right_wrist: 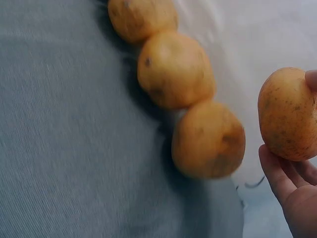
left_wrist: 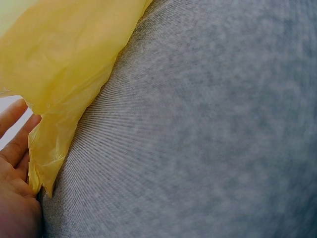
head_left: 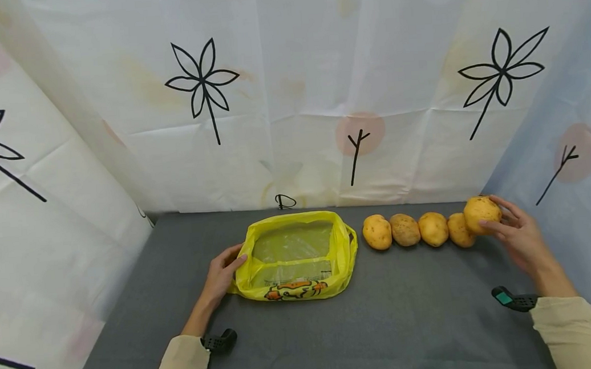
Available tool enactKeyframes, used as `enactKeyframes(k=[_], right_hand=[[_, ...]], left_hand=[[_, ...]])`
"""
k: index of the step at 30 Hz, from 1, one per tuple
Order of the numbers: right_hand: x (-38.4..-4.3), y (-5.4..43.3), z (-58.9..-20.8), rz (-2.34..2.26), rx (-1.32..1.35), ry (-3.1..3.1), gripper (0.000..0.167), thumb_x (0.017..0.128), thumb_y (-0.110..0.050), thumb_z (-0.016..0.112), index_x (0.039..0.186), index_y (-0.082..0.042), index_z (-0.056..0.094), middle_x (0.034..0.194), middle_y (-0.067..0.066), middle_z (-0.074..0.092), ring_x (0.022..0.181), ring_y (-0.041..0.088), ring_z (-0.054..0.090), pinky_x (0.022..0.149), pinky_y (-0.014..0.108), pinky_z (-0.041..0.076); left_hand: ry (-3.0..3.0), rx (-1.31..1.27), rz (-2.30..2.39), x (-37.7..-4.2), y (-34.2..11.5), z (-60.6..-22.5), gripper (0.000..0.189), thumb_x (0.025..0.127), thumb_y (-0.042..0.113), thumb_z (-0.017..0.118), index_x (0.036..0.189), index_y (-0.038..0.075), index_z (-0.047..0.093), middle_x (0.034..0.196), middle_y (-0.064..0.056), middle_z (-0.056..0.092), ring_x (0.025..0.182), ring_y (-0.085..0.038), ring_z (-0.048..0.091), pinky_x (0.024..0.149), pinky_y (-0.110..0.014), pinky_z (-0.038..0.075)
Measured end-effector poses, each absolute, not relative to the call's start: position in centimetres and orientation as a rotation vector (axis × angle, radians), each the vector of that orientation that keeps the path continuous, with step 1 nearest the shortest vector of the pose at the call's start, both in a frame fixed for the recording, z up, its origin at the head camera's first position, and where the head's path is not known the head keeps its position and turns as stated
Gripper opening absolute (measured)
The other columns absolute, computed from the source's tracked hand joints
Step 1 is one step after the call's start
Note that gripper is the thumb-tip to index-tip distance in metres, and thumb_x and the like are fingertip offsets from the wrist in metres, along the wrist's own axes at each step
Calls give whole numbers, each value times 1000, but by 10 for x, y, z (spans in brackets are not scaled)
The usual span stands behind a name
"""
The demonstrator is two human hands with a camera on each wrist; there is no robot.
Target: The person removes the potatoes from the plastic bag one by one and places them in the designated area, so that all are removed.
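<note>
My right hand (head_left: 522,234) grips a potato (head_left: 482,215) between thumb and fingers at the right end of a row. In the right wrist view this potato (right_wrist: 288,115) is raised off the table, apart from the others. Several more potatoes (head_left: 433,229) lie side by side on the table, the held one overlapping the last of them in the head view. My left hand (head_left: 223,274) pinches the left edge of a yellow plastic bag (head_left: 295,291), which lies with its mouth spread wide. Part of the fingers is hidden behind the bag's film (left_wrist: 64,64) in the left wrist view.
A dark grey cloth covers the table (head_left: 418,324). Behind it hangs a white patterned curtain (head_left: 293,150), close to the row of potatoes. Another curtain (head_left: 587,232) borders the right side near my right hand.
</note>
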State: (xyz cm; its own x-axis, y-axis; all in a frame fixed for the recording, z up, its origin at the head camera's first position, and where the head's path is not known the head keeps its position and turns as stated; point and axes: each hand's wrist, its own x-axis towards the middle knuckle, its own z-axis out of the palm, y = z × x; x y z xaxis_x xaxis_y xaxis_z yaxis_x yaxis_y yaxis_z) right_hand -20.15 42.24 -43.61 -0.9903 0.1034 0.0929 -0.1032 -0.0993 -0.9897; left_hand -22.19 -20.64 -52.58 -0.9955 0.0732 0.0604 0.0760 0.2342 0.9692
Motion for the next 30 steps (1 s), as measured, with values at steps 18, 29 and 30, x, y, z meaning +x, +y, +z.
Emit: enactKeyframes(k=[18,29,30], right_hand=[[-202,462,-468,2070,-450,-2197,80,94,-15,75,160,-31,33,119,-16,43,108,0,44,72,12,48],[-207,468,-475,1951,-586,-2385,88,93,-26,77,162,-31,25,156,16,25,129,13,37,73,10,48],[-207,468,-475,1933,-585,-2408,87,94,-26,76,163,-31,24,159,18,21,126,10,39,73,10,48]], left_hand=[[-2477,-145,-1953,-222,-204,-523,44,106,15,56,146,-3,50,143,-23,53,124,-29,54,90,-19,47],[-2470,-164,-1967,-203,-195,-487,42,105,12,59,142,-6,53,140,-25,55,123,-35,55,89,-19,48],[-2472,-166,-1966,-203,-195,-487,42,105,12,59,142,-6,53,140,-25,55,123,-36,54,89,-19,48]])
